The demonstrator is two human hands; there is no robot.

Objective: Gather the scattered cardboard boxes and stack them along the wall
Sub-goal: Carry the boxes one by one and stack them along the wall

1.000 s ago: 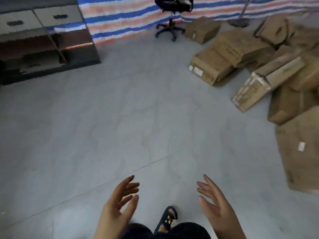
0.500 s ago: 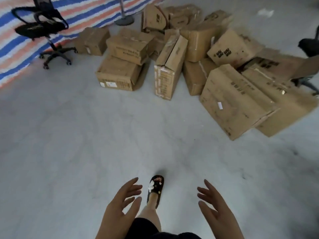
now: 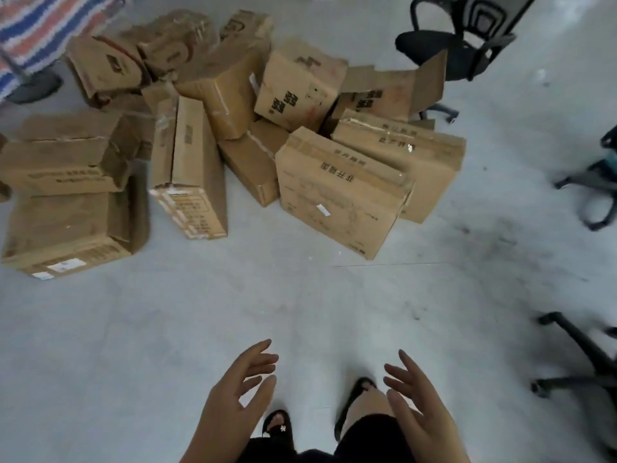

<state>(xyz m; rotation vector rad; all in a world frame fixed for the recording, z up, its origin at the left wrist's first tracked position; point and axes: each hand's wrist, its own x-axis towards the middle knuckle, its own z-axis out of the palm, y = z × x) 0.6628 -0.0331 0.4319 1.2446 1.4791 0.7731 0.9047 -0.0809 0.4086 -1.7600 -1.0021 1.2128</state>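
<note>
- Since a moment ago the boxes [image 3: 337, 192] have swung closer and now fill the middle of my view.
- Both my left hand [image 3: 233, 402] and right hand [image 3: 420, 406] hover with fingers spread, holding nothing.
- Boxes behind the front ones are partly hidden; their print is blurred.
- Black chair [image 3: 464, 38] is cut off at the top edge.

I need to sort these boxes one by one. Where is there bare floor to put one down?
Bare floor spans between the box pile and both open hands, and right toward the chairs. The pile itself is crowded, boxes leaning on each other.
</note>
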